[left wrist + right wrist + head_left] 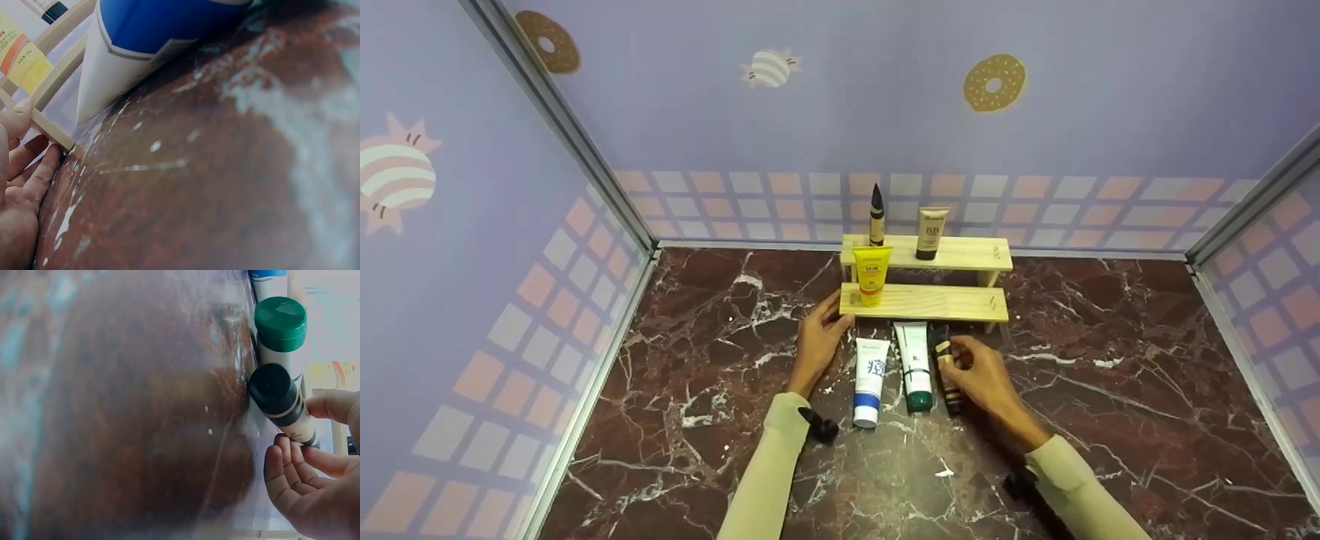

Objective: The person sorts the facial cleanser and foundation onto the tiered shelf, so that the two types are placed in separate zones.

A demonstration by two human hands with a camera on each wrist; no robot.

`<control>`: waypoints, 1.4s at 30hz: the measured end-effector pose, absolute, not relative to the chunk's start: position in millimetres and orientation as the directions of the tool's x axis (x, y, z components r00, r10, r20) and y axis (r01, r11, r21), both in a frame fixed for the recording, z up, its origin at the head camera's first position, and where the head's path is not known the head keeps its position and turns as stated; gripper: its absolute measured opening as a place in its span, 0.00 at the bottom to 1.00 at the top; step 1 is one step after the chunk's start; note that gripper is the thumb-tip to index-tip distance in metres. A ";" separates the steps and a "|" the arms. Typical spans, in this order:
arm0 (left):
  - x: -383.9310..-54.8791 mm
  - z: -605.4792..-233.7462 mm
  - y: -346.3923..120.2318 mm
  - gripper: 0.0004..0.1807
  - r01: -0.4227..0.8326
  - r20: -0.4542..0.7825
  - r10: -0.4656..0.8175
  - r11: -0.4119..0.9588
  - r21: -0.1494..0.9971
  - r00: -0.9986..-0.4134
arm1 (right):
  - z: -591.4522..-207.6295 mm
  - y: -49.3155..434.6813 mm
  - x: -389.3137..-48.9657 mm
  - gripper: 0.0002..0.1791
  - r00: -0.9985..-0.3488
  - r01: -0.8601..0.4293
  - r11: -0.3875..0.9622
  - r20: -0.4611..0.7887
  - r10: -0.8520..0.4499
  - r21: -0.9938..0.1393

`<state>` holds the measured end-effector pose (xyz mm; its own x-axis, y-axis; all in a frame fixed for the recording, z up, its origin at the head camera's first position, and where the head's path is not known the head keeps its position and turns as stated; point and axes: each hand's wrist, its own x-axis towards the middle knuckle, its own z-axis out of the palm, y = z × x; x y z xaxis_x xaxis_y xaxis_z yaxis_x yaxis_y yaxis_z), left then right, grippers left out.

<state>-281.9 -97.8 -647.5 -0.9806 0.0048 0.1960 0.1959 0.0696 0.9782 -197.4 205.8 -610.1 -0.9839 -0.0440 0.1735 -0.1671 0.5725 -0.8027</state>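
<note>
A two-step wooden shelf point(937, 302) stands near the back wall. My left hand point(819, 341) holds its lower left end, thumb at the front corner and fingers along the side; thumb and fingers also show at that end in the left wrist view. My right hand point(982, 375) pinches a dark tube with gold bands point(944, 364) between thumb and fingers. Its black cap point(273, 388) points toward the right wrist camera. Left of it lie a white tube with a green cap point(916, 360) and a white tube with a blue band point(871, 379).
On the lower step stands a yellow tube point(872, 277). The upper step bears a beige BB tube point(931, 234) and a dark, pointed-top tube point(877, 217). A dark red marbled table point(720, 435) extends to patterned side walls and a back wall point(840, 135).
</note>
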 end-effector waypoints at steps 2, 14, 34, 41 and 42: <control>-281.4 -647.4 -97.8 0.31 0.196 0.196 0.005 0.075 0.978 -0.981 | -608.1 206.6 -196.6 0.23 -0.982 -0.169 0.559 0.184 -0.029 -0.812; -281.8 -646.7 -96.7 0.32 0.207 0.208 0.003 0.089 0.974 -0.978 | -594.6 214.2 -197.2 0.22 -0.973 -0.177 0.440 0.224 0.057 -0.880; -283.4 -649.1 -97.4 0.32 0.197 0.199 -0.006 0.079 0.977 -0.980 | -574.5 227.1 -209.3 0.21 -0.945 -0.231 0.366 0.297 0.135 -0.901; -282.7 -649.1 -97.9 0.32 0.209 0.209 0.010 0.099 0.973 -0.978 | -570.7 233.7 -213.4 0.18 -0.931 -0.264 0.322 0.327 0.161 -0.909; -282.5 -648.9 -97.9 0.32 0.209 0.209 0.013 0.101 0.973 -0.978 | -570.7 234.6 -214.1 0.19 -0.931 -0.261 0.322 0.326 0.167 -0.910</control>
